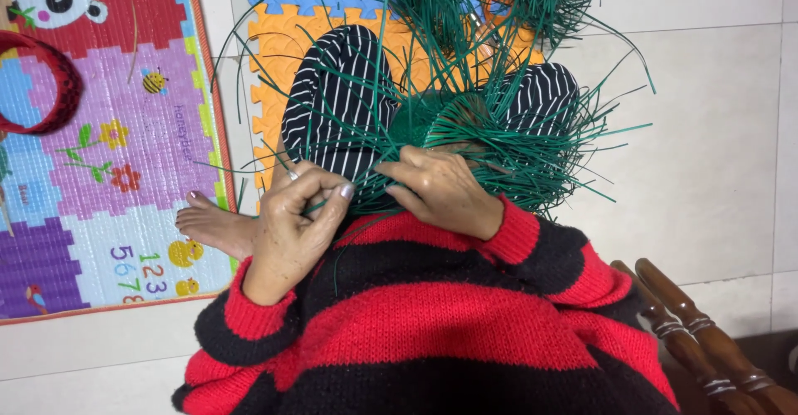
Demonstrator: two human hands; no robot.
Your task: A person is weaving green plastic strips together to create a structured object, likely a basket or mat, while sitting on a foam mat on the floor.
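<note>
Left hand fingers pinch thin green plastic strands, right hand presses the half-woven green bundle, its fingertips hidden among strands; grip unclear.

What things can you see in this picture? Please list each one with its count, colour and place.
Strips: many, green, spread over the lap.
Woven piece: one, green, middle of the lap.
Foam tiles: several, orange and blue, on the floor under the legs.
Play mat: one, many colours, floor at left.
Ring: one, red, on the play mat.
Wooden legs: two, brown, bottom right.
Floor: pale tiles.
Trousers: black with white stripes.
Sweater: red and black stripes.
Foot: one, bare, at the mat's edge.
Left hand: pinches a strip.
Right hand: rests on the woven piece.
</note>
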